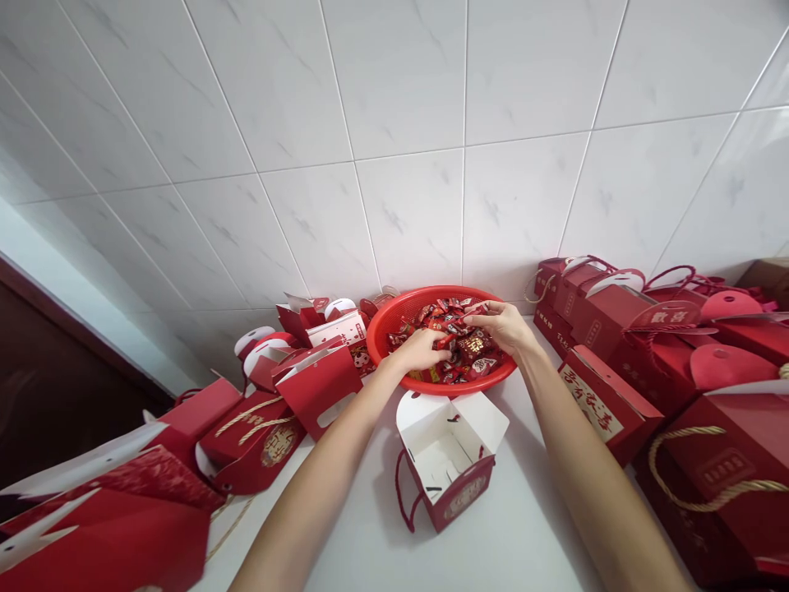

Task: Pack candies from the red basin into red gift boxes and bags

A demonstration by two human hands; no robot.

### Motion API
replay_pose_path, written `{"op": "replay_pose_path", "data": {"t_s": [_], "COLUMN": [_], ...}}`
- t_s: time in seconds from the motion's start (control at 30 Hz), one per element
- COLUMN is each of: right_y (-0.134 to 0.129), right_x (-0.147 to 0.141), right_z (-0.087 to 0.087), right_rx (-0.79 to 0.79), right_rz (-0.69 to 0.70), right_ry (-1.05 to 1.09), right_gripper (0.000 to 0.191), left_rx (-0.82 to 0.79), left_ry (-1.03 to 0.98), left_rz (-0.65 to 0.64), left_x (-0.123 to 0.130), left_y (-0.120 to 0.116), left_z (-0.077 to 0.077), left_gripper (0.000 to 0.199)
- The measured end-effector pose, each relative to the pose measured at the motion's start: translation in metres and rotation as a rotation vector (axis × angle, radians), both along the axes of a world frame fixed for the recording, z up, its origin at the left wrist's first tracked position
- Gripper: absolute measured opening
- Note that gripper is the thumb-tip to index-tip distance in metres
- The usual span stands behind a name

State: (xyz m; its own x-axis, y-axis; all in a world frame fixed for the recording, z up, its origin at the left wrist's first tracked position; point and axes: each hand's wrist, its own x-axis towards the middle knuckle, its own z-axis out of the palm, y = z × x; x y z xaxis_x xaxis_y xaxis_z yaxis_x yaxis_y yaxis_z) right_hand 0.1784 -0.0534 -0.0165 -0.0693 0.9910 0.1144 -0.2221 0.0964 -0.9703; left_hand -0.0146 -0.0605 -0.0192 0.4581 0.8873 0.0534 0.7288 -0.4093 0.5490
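Both of my hands reach into a red plastic basket (383, 316) full of wrapped candies (474, 344), mostly red with some gold print. My left hand (422, 350) is among the candies at the left of the basket, with thumb and forefinger closed around a red-wrapped candy. Over the right side, my right hand (502, 326) has its fingers bent in a pinch at a wrapped candy, partly hidden by the fingers. In front of the basket stands a small red gift box (459, 501) with raised flaps. Its white inside shows cord ends, and a dark red cord handle hangs at its left.
Red gift boxes with rope handles (622, 321) are stacked along the right. More red boxes (256, 436) crowd the left, some with flaps up. They stand on a white tabletop (370, 543) against a white tiled wall (412, 214).
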Motion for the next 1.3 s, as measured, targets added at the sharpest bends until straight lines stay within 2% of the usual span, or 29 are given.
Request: {"op": "replay_pose_path", "data": {"t_s": [0.07, 0.17, 0.27, 0.4, 0.47, 0.57, 0.63, 0.73, 0.87, 1.07, 1.2, 1.3], "right_y": [0.002, 0.005, 0.005, -0.003, -0.008, -0.013, -0.014, -0.014, -0.015, -0.016, -0.015, -0.013], "right_x": [0.001, 0.004, 0.005, 0.0, -0.005, -0.015, -0.022, -0.031, -0.034, -0.027, -0.024, -0.025], "right_z": [0.0, 0.0, 0.001, 0.009, 0.013, 0.018, 0.018, 0.018, 0.022, 0.027, 0.023, 0.018], "right_rx": [-0.012, -0.034, -0.068, -0.124, -0.2, -0.309, -0.324, -0.341, -0.424, -0.569, -0.486, -0.448], "right_rz": [0.012, -0.047, -0.051, 0.033, 0.068, 0.12, 0.103, 0.102, 0.108, 0.223, 0.28, 0.29], "right_ry": [0.083, 0.189, 0.209, 0.196, 0.182, 0.06, -0.061, -0.151, -0.072, 0.045, 0.077, 0.052], "right_gripper": [0.046, 0.041, 0.039, 0.04, 0.036, 0.027, 0.03, 0.029, 0.016, 0.037, 0.011, 0.008], "left_rx": [0.048, 0.12, 0.178, 0.259, 0.291, 0.262, 0.216, 0.233, 0.28, 0.216, 0.175, 0.153], "left_ry": [-0.091, -0.219, -0.342, -0.438, -0.458, -0.529, -0.565, -0.548, -0.49, -0.362, -0.303, -0.286], "left_rz": [0.058, 0.104, 0.14, 0.114, 0.123, 0.101, 0.045, -0.029, -0.078, -0.058, -0.026, -0.017], "left_x": [0.0, 0.001, 0.0, -0.001, -0.001, -0.002, -0.002, -0.002, -0.002, -0.003, -0.004, -0.004], "left_y": [0.001, 0.001, 0.0, -0.001, 0.0, 0.001, 0.0, -0.002, -0.002, -0.001, -0.002, -0.001], "left_z": [-0.001, -0.002, -0.001, 0.0, -0.001, -0.003, -0.003, -0.003, -0.004, -0.006, -0.006, -0.006], "left_gripper": [0.017, 0.024, 0.028, 0.027, 0.03, 0.034, 0.037, 0.04, 0.039, 0.05, 0.063, 0.066]}}
